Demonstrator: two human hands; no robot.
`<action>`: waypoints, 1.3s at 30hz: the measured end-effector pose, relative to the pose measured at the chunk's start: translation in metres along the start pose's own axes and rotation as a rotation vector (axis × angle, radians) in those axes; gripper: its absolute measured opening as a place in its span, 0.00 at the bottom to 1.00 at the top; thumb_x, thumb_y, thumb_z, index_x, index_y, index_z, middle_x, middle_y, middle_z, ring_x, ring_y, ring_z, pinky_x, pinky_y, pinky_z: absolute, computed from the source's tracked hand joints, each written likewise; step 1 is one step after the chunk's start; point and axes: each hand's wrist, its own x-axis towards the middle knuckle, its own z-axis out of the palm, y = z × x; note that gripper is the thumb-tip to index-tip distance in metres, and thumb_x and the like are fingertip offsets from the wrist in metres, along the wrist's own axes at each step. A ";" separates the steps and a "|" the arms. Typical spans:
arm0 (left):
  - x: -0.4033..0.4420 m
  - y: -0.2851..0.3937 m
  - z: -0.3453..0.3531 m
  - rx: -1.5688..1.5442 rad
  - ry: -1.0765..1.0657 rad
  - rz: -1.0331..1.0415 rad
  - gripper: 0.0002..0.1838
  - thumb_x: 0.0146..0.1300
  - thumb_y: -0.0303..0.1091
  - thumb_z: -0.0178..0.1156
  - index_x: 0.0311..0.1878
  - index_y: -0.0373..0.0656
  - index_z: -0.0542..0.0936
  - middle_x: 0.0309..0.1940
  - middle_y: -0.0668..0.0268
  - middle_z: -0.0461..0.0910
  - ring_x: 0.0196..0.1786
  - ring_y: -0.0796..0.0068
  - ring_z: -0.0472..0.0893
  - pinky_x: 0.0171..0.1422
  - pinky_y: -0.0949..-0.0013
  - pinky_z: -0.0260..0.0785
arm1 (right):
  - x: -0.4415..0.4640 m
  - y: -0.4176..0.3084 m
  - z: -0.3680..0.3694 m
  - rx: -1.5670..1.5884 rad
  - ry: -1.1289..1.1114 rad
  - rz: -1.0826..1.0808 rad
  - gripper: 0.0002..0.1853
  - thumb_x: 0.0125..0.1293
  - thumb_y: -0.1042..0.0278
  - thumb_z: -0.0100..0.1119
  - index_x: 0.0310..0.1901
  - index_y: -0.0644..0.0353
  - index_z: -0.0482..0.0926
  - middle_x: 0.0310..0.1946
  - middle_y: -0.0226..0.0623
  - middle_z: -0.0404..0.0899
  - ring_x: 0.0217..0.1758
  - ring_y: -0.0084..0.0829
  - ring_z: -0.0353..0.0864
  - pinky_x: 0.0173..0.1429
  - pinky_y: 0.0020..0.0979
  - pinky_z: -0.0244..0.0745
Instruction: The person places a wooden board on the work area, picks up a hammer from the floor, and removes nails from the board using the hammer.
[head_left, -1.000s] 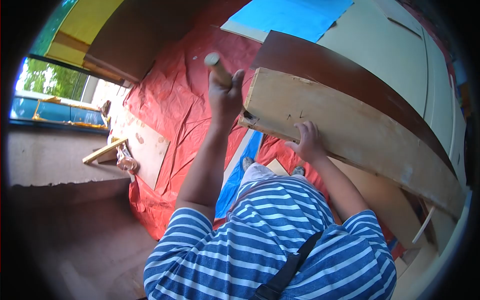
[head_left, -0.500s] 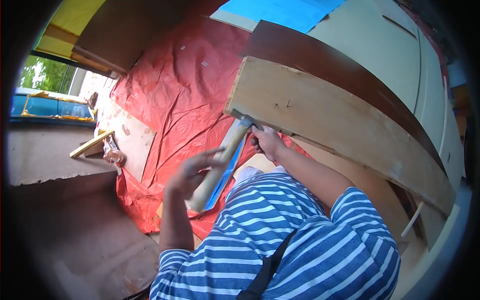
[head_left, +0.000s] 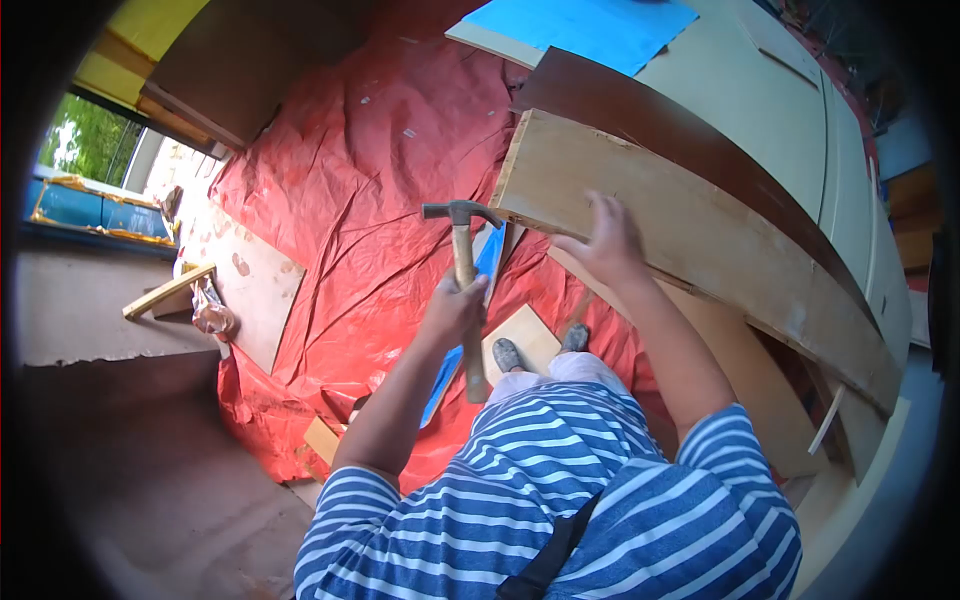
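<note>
A claw hammer (head_left: 463, 238) with a pale wooden handle stands nearly upright in view, its metal head at the top. My left hand (head_left: 457, 308) is wrapped round the handle below the head. The hammer's claw is close to the left end of a long wooden plank (head_left: 690, 220); whether they touch is unclear. My right hand (head_left: 607, 240) lies at the near side of the plank with its fingers spread, slightly blurred, holding nothing.
Red sheeting (head_left: 370, 200) covers the floor. A dark brown board (head_left: 640, 105) runs behind the plank. My shoes (head_left: 508, 354) are by a small light board (head_left: 530, 335). A brown panel (head_left: 150, 470) is at lower left, a blue sheet (head_left: 590, 28) at the top.
The hammer turned upright in my left hand, its head now left of the plank's end. My right hand left the hammer head and moved right to the plank, its fingers opened.
</note>
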 end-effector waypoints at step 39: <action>0.034 -0.046 0.084 -0.213 0.297 0.059 0.14 0.72 0.41 0.61 0.43 0.42 0.68 0.29 0.65 0.71 0.23 0.72 0.75 0.23 0.63 0.76 | -0.042 0.132 0.015 -0.589 -0.227 0.202 0.46 0.64 0.66 0.55 0.82 0.40 0.45 0.83 0.37 0.43 0.85 0.53 0.37 0.78 0.73 0.34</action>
